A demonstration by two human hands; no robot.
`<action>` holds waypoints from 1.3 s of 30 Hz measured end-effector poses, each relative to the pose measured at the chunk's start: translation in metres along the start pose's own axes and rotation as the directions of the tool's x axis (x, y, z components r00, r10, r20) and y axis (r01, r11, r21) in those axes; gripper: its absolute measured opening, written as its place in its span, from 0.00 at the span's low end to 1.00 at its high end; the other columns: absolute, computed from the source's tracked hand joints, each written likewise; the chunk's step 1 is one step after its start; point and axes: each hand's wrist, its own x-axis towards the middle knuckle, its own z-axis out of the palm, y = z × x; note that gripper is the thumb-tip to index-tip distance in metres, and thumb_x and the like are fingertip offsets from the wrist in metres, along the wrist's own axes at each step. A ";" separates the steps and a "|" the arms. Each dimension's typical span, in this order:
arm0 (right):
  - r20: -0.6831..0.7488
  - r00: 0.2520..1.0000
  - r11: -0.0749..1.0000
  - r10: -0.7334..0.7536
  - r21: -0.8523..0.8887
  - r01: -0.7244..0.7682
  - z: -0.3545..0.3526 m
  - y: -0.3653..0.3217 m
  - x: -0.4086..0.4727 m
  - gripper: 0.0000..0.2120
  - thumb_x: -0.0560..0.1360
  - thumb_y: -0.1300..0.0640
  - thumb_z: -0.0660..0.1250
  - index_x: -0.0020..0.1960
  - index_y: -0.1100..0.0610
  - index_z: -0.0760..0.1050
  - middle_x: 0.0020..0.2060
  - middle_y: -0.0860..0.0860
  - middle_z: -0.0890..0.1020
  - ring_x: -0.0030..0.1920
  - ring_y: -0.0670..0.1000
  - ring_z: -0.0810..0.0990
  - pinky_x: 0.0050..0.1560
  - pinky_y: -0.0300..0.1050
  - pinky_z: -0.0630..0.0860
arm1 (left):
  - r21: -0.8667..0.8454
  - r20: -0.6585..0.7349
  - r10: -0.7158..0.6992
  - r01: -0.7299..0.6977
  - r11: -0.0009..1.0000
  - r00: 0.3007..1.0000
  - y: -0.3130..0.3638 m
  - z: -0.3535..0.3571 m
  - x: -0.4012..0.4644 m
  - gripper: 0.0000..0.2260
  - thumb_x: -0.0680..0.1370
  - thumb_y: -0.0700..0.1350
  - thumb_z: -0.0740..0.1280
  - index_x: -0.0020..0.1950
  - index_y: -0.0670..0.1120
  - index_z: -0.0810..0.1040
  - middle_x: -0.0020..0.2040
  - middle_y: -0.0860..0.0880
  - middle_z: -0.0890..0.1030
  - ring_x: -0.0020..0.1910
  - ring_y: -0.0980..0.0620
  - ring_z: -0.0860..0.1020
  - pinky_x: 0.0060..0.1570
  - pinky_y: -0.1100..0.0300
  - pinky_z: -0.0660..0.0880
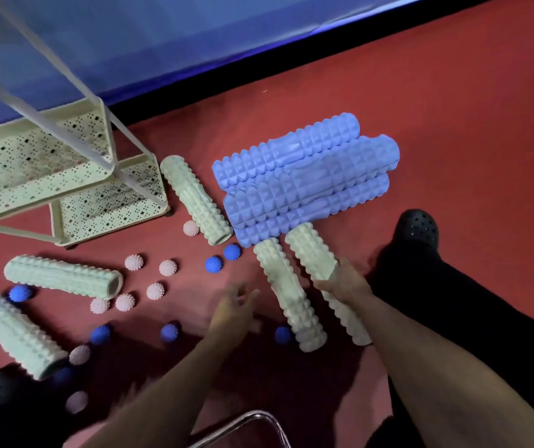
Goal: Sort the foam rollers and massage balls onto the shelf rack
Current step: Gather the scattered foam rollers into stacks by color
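Note:
My right hand (344, 281) grips a pale green foam roller (312, 250) around its middle, on the red floor. A second green roller (288, 294) lies just left of it. My left hand (235, 307) hovers open above the floor, left of that roller, holding nothing. Three blue rollers (304, 176) lie stacked side by side beyond them. More green rollers lie near the rack (194, 198) and at the left (62, 276), (13, 334). Pink spiky balls (155, 291) and blue spiky balls (214, 264) are scattered across the floor. The cream shelf rack (130, 163) stands at the upper left.
A blue mat (194, 43) borders the floor at the back. My legs in black, with a black clog (417, 226), are at the right and lower left. A chrome tube frame (259, 421) shows at the bottom edge.

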 end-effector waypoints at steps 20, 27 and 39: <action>-0.036 0.998 0.995 0.049 0.085 -0.046 0.043 -0.022 0.025 0.27 0.71 0.44 0.71 0.67 0.49 0.70 0.60 0.53 0.80 0.59 0.60 0.80 0.57 0.50 0.76 | 0.173 -0.025 -0.074 0.078 0.982 0.997 -0.017 0.010 0.043 0.24 0.81 0.56 0.64 0.73 0.47 0.70 0.68 0.48 0.76 0.53 0.53 0.79 0.51 0.59 0.71; -0.083 0.968 0.967 -0.237 -0.120 0.226 0.035 -0.080 -0.052 0.26 0.80 0.46 0.64 0.74 0.55 0.67 0.69 0.55 0.73 0.68 0.58 0.73 0.64 0.52 0.72 | 0.242 -0.071 0.043 -0.024 0.970 0.997 -0.016 -0.049 -0.003 0.23 0.81 0.55 0.65 0.74 0.48 0.70 0.70 0.48 0.74 0.55 0.51 0.77 0.52 0.60 0.72; -0.026 0.838 0.803 -0.545 -0.303 0.513 0.094 -0.193 -0.226 0.26 0.81 0.42 0.59 0.76 0.51 0.65 0.72 0.53 0.71 0.70 0.58 0.71 0.67 0.53 0.70 | 0.184 -0.229 0.134 -0.093 0.978 0.964 -0.057 -0.180 -0.120 0.23 0.81 0.54 0.65 0.74 0.47 0.68 0.70 0.44 0.72 0.62 0.47 0.76 0.66 0.59 0.68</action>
